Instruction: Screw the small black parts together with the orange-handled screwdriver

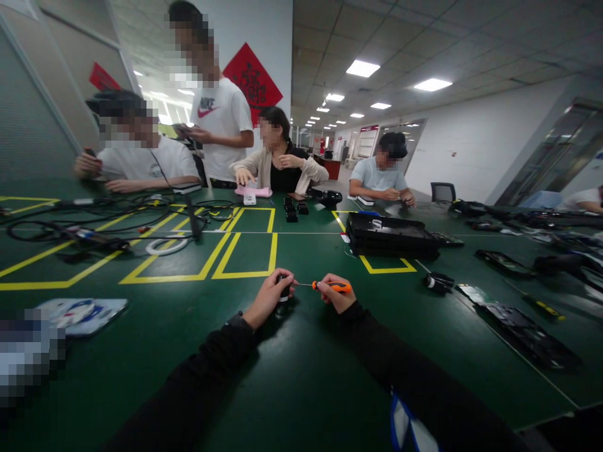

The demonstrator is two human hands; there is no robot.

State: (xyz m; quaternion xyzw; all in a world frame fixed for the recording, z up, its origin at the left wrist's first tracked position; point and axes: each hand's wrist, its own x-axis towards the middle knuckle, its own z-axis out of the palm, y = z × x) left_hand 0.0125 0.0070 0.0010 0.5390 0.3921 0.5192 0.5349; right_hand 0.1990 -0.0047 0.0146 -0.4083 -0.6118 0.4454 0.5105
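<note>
Both hands are working close together at the middle of the green table (301, 376), forearms in black sleeves reaching forward. Beyond the hands, four other people are sitting or standing along the far edge, busy with their own things. Ahead and to the right of the hands, a stack of black trays (391, 235) is resting on a yellow-taped square; to the left, a tangle of cables (94, 220) is spreading across more taped boxes. Nearer in, the left hand (269, 300) is curling its fingers around a small black part (284, 290), pinning it to the table. The right hand (335, 294) is pinching the orange screwdriver (332, 286) by its handle, the thin shaft pointing level at the part, its tip meeting it or nearly so. Judging from that low angle, the tip could skid off and jab the left fingers, or the part could twist loose under the push.
</note>
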